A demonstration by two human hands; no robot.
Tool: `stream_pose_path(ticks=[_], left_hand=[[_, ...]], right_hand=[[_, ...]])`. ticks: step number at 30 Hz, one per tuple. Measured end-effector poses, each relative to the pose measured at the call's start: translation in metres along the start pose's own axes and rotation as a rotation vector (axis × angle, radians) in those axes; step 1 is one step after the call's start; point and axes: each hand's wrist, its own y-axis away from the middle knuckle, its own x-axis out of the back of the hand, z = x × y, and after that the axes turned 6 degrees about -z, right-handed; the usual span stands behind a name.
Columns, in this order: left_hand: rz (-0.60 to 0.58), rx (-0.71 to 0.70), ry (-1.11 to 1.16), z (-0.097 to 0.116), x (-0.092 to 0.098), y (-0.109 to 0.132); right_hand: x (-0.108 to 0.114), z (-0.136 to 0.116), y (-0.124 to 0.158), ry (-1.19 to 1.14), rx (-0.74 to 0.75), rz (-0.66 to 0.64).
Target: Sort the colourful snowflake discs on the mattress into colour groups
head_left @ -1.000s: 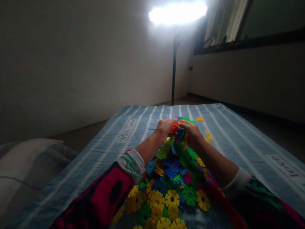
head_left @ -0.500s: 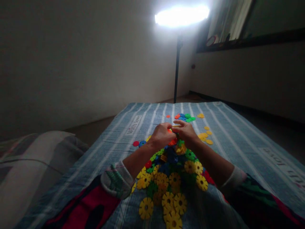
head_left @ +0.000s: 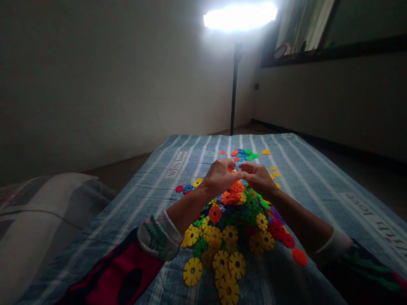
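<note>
My left hand [head_left: 221,174] is curled above a heap of plastic notched discs, with orange notched discs [head_left: 231,169] showing between its fingers. My right hand [head_left: 257,177] meets it, thumbs close together and fingers bent; whatever lies in its fingertips is hidden. Just below both hands is a cluster of orange discs [head_left: 233,194]; I cannot tell whether it hangs from the left hand or rests on the heap. Yellow flower-shaped discs [head_left: 213,235] spread toward me, with green discs [head_left: 253,205] on the right side of the heap.
A striped blue cloth [head_left: 140,220] covers the bed-like surface. Small groups of blue discs [head_left: 242,156] and yellow discs [head_left: 265,151] lie at the far side. Red discs [head_left: 281,233] lie by my right forearm. A bright lamp [head_left: 240,17] stands behind.
The yellow piece seen at my right fingertips no longer shows. My hands have drawn together and the right has shifted slightly right and down, uncovering more of the orange cluster and the red discs.
</note>
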Motion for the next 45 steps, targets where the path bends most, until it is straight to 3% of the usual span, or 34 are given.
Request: stream_pose_path(ticks=[5,9,13,15,18,22,24,26,29,31,35,39,45], left_hand=[[-0.219,0.055,0.145,-0.007,-0.003,0.0],[-0.149,0.024,0.005,-0.023,0.005,-0.001],[-0.029,0.043,-0.181,-0.052,0.015,-0.018],[0.036,0.067,-0.269,-0.073,0.017,-0.031],[0.103,0.056,-0.404,-0.11,0.019,-0.059],[0.057,0.042,-0.491,-0.15,0.013,-0.112],[0.019,0.036,-0.52,-0.159,0.003,-0.144],[-0.032,0.004,-0.525,-0.16,-0.012,-0.175],[-0.084,-0.054,-0.501,-0.15,-0.036,-0.212],[-0.137,-0.103,-0.48,-0.141,-0.045,-0.225],[-0.276,-0.196,-0.445,-0.131,-0.041,-0.211],[-0.376,-0.26,-0.336,-0.125,-0.021,-0.159],[-0.439,-0.165,-0.16,-0.098,0.01,-0.078]], right_hand=[[0.041,0.034,0.008,0.56,-0.091,0.063],[0.05,0.05,0.027,0.805,-0.168,-0.003],[0.04,0.047,0.024,0.838,-0.031,-0.108],[0.046,0.048,-0.001,0.876,-0.013,-0.027],[0.075,0.064,-0.062,0.913,-0.104,0.116],[0.105,0.095,-0.139,0.919,-0.308,0.18],[0.098,0.104,-0.164,0.912,-0.344,0.155],[0.078,0.105,-0.18,0.914,-0.309,0.114],[0.039,0.097,-0.193,0.924,-0.228,0.033],[0.02,0.089,-0.192,0.923,-0.161,-0.016],[0.003,0.074,-0.165,0.895,-0.038,-0.111],[-0.004,0.06,-0.121,0.743,0.01,-0.175],[-0.026,0.035,-0.061,0.383,0.141,-0.223]])
